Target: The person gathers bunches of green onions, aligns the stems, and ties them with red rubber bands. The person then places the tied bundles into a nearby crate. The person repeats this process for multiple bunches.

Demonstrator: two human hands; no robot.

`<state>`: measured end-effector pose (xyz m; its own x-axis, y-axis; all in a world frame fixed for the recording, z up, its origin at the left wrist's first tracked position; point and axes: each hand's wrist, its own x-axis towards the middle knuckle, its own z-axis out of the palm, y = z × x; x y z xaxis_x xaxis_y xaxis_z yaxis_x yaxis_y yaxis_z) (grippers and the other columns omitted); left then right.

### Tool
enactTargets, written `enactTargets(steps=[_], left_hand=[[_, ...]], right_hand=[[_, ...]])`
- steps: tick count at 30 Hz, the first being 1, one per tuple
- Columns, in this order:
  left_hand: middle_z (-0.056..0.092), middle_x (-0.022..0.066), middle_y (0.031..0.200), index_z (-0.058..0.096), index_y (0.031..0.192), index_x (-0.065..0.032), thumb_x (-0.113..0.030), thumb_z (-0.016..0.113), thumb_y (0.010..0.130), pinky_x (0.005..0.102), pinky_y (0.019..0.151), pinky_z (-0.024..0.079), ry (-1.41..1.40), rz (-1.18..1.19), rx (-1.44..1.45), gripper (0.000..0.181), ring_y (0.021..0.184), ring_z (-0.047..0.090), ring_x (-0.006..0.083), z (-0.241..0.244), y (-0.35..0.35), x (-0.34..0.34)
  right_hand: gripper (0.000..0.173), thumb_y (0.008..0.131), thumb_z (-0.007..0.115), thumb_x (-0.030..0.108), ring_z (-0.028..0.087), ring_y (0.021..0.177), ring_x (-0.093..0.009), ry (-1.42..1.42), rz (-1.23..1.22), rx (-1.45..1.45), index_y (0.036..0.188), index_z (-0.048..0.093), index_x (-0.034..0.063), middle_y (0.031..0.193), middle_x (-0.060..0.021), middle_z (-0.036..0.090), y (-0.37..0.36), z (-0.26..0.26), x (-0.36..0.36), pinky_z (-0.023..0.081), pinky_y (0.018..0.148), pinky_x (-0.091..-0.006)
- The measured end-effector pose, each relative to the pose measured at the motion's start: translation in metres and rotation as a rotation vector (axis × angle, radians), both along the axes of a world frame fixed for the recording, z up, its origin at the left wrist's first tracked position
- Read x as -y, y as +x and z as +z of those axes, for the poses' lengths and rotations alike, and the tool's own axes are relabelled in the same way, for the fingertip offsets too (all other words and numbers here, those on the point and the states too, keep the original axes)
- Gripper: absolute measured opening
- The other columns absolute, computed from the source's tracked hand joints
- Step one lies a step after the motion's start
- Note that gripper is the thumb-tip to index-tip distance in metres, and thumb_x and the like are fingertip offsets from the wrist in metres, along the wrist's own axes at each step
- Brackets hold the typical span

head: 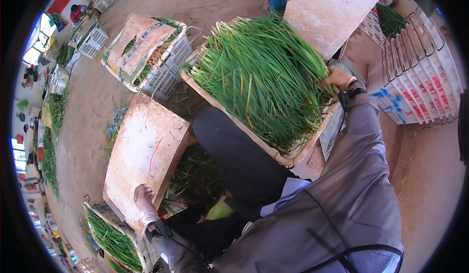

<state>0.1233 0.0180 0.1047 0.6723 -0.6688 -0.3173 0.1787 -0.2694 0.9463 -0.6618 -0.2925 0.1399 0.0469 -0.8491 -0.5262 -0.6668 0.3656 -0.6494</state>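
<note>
In front of me a light plastic crate (234, 121) is heaped with long green leafy stalks, like garlic chives (253, 78), their pale ends towards the upper left. My right hand (339, 78), in a tan glove, is closed around the leaf ends of a bunch at the crate's right side. My left hand (144, 199), in a pale glove with bare fingertips, rests at the lower edge of a worn white board (143, 144), its fingers pinching the end of a thin red tie that lies across the board.
A white basket (170, 67) with a sack over greens stands upper left. Another crate of greens (117, 240) is lower left. Stacked white crates (417, 86) stand at right, and a second board (333, 12) at the top. People work along the far left wall.
</note>
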Motion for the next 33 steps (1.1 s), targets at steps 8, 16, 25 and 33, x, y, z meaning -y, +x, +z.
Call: enactTargets(steps=[8,16,25,33], left_hand=[[0.066,0.0026,0.076,0.071,0.099,-0.0050,-0.025,0.070,0.096,0.0246,0.062,0.051,-0.026,0.002,0.000,0.020,0.064,0.060,0.0114,-0.001,0.002,-0.003],[0.067,0.0026,0.078,0.071,0.100,-0.0043,-0.023,0.068,0.097,0.0248,0.064,0.052,-0.038,-0.012,0.029,0.019,0.066,0.061,0.0108,-0.002,0.004,0.004],[0.068,0.0031,0.076,0.073,0.098,-0.0045,-0.022,0.068,0.098,0.0237,0.064,0.052,-0.087,0.018,0.029,0.018,0.065,0.061,0.0100,0.009,0.010,0.002],[0.068,0.0027,0.077,0.072,0.097,-0.0045,-0.017,0.068,0.098,0.0228,0.063,0.051,-0.001,-0.122,0.189,0.013,0.064,0.059,0.0086,-0.002,0.013,0.006]], right_hand=[[0.108,0.058,0.087,0.027,0.069,0.103,-0.039,-0.278,0.039,-0.481,0.145,0.033,-0.0107,0.103,-0.0264,0.071,0.027,-0.101,-0.034,0.056,0.090,-0.0423],[0.103,0.073,0.076,0.022,0.070,0.103,-0.042,-0.255,-0.225,-0.603,0.157,0.021,-0.0017,0.107,-0.0299,0.070,0.066,-0.115,-0.054,0.055,0.091,-0.0467],[0.076,0.070,0.077,0.018,0.071,0.101,-0.041,-0.427,-0.055,-0.783,0.138,0.048,-0.0003,0.113,-0.0286,0.069,0.078,-0.018,-0.019,0.056,0.090,-0.0451],[0.076,0.065,0.080,0.018,0.071,0.102,-0.038,-0.234,0.196,-0.835,0.134,0.054,0.0000,0.108,-0.0242,0.072,0.012,0.068,0.021,0.058,0.087,-0.0437]])
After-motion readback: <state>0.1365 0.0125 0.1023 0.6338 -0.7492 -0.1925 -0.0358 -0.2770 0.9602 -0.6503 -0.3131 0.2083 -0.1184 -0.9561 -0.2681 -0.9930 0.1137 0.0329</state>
